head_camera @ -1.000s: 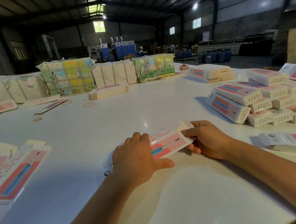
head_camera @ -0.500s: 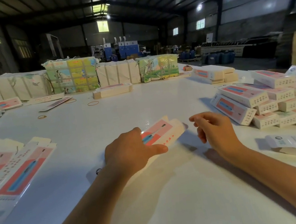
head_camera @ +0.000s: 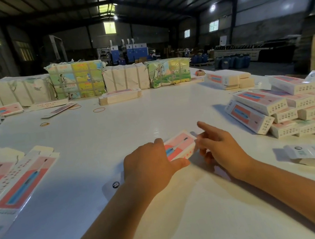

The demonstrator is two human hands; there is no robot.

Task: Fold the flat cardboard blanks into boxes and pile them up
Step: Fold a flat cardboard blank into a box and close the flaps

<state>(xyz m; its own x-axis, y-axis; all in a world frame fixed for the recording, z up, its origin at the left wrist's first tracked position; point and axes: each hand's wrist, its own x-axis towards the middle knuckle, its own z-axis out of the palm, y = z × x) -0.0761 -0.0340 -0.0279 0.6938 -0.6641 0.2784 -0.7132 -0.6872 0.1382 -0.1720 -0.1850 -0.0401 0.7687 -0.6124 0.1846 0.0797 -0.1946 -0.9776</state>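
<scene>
Step in hand: shaping one box [head_camera: 179,145] from a flat blank, mid-bench, directly ahead of the person; by its raised, tilted pink-and-blue panel it appears partly opened rather than flat.
Box location: on the white bench [head_camera: 133,127], between the two hands, its near-left part hidden under the left hand.
Left hand [head_camera: 150,168]: palm down over the box's left portion, thumb extended right along the near edge, fingers curled over the far edge; it grips and steadies the piece.
Right hand [head_camera: 220,146]: at the box's right end, index finger pointing forward and straight, the other fingers loosely bent toward the end flap; they touch or nearly touch the card, which of the two cannot be told, with no closed grip seen.
Forearms: both reach forward from the bottom edge, low over the bench, converging on the box.
Next move, as judged: tuck the right end flap closed while the left hand keeps the body square; calls for a firm hold and a clean fold along the crease.
Destination: pile of finished boxes [head_camera: 287,111], to the right, well apart from the hands.
Supply: flat blanks [head_camera: 17,180], fanned out at left.
Other stock: bundled packs [head_camera: 76,80] along the far edge; loose rubber bands [head_camera: 99,109] beyond the work.
</scene>
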